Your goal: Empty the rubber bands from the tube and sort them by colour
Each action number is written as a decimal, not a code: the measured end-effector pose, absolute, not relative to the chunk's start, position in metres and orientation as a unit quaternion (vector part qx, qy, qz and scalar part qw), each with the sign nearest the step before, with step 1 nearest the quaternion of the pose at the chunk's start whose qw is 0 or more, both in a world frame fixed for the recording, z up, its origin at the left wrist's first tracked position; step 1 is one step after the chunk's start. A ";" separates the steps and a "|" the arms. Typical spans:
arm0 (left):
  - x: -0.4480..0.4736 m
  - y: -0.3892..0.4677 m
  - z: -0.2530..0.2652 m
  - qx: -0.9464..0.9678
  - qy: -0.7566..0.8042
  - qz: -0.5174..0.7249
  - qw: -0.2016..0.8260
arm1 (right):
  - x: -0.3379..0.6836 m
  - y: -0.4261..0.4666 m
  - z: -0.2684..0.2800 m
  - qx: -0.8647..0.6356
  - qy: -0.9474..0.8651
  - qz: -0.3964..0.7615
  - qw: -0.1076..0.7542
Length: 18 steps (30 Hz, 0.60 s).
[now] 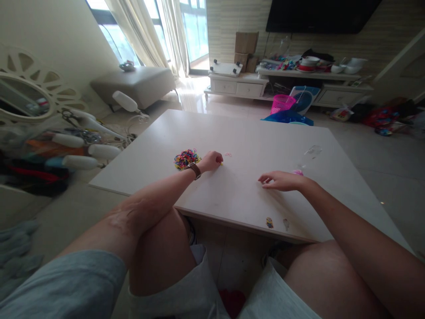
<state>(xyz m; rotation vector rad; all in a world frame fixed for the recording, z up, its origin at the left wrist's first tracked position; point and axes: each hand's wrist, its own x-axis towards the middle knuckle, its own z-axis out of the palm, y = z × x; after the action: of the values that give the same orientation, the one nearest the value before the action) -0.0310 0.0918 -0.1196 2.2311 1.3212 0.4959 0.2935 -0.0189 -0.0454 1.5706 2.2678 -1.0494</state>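
A pile of small multicoloured rubber bands (187,159) lies on the white table (159,155), left of centre. Just right of it is my left hand (212,161), its fingers curled down to the tabletop. A bit of yellow (222,164), seemingly a small band, shows at those fingertips. Slightly beyond this hand lie a few pale pink bands (228,154). My right hand (279,180) hovers low over the table, palm down, fingers apart and holding nothing. Partly hidden behind its wrist is a small pink object (298,172).
A clear plastic box (313,152) sits on the table's right side. Two stickers, one a yellow cartoon figure (269,222), are near the front edge. Past the far edge stand a pink basket (282,104) and blue plastic (288,117). White lamp shades (104,151) are at the left.
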 end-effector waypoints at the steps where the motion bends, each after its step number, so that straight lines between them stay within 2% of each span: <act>1: -0.031 0.092 -0.119 0.818 0.488 0.184 0.244 | 0.293 -0.019 -0.045 0.530 0.765 -0.353 0.096; 10: -0.067 0.109 -0.083 0.775 0.540 0.235 0.231 | 0.294 -0.020 -0.046 0.532 0.764 -0.355 0.088; 18: -0.117 0.104 -0.070 0.729 0.628 0.128 0.241 | 0.292 -0.019 -0.046 0.531 0.764 -0.354 0.097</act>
<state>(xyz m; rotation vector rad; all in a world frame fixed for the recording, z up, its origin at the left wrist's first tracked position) -0.1165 0.1036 -0.0703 1.9948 1.7178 0.3497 0.2925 -0.0195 -0.0458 1.5726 2.2621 -1.0484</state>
